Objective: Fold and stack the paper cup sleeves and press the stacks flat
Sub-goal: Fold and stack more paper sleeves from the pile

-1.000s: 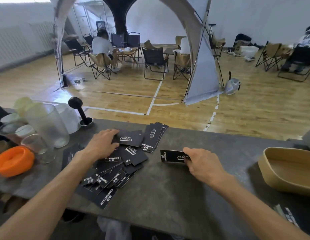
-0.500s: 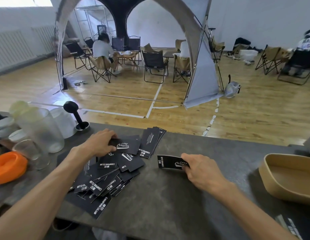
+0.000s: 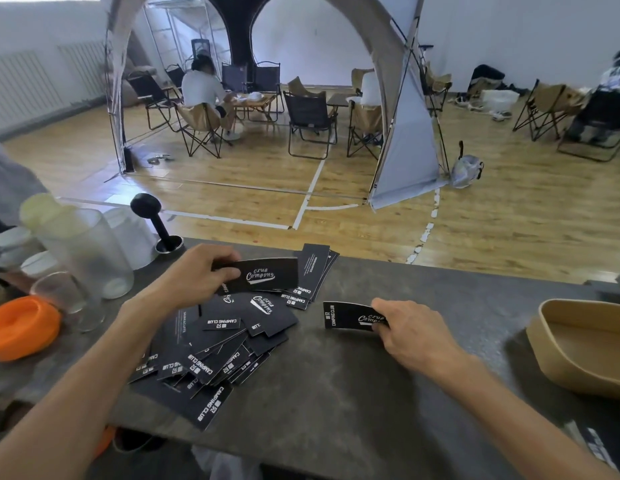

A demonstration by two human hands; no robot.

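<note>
Head view: the left hand (image 3: 194, 275) pinches one flat black paper cup sleeve (image 3: 263, 274), white "Camping" script facing up, raised just above a loose spread pile of black sleeves (image 3: 211, 351) toward the near left part of the dark grey stone-look table (image 3: 336, 403). The right hand (image 3: 410, 329) pinches the end of a second flat black sleeve (image 3: 346, 316) lying on the table near its middle. A squared stack of black sleeves (image 3: 315, 268) lies at the far edge. A tan oval tray (image 3: 557, 358) sits at the right edge.
</note>
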